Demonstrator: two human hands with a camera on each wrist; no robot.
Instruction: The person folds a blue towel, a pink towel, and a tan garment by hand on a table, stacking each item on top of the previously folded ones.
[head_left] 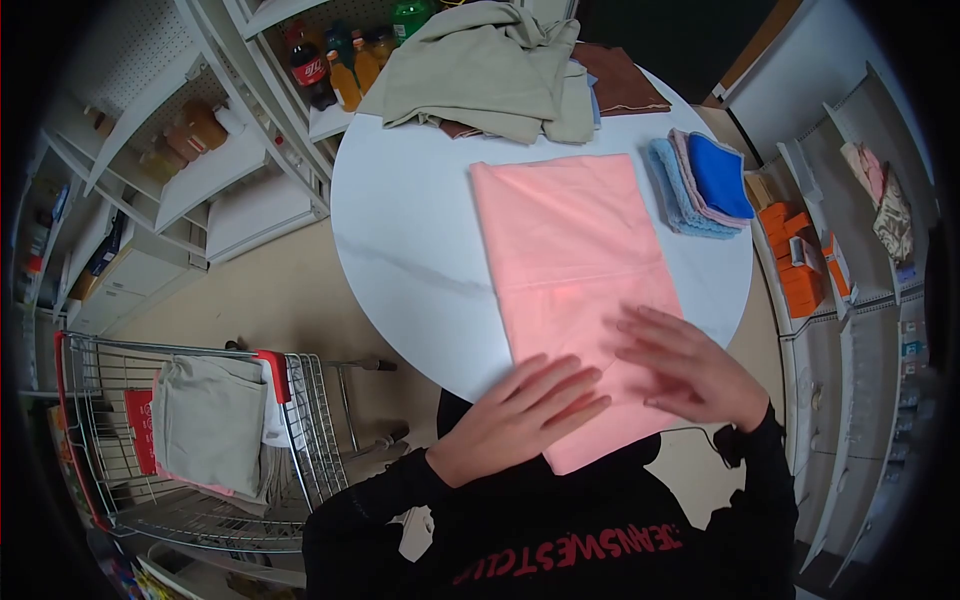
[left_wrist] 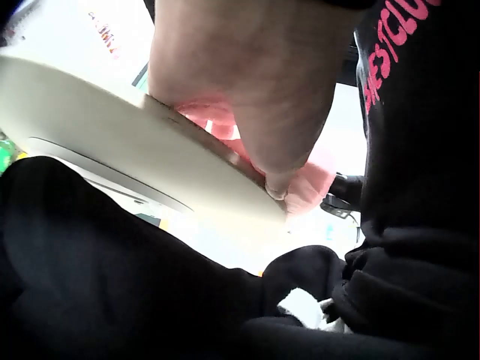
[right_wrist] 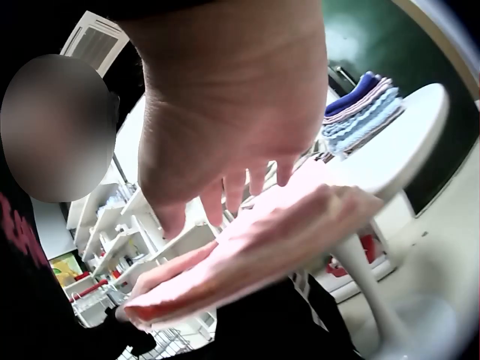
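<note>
A pink cloth, folded into a long rectangle, lies on the round white table, its near end reaching past the table's edge. The left hand lies over the cloth's near left part, fingers spread and straight. To its right the right hand, slightly blurred, is over the cloth's right edge with fingers extended. In the right wrist view the right hand is above the layered pink cloth, fingers pointing down. The left wrist view shows the left hand at the table edge; its fingertips are mostly hidden.
Grey-green cloths and a brown cloth lie at the table's far side. A stack of small folded cloths sits at the right. A shopping cart with folded clothes stands lower left. Shelves line both sides.
</note>
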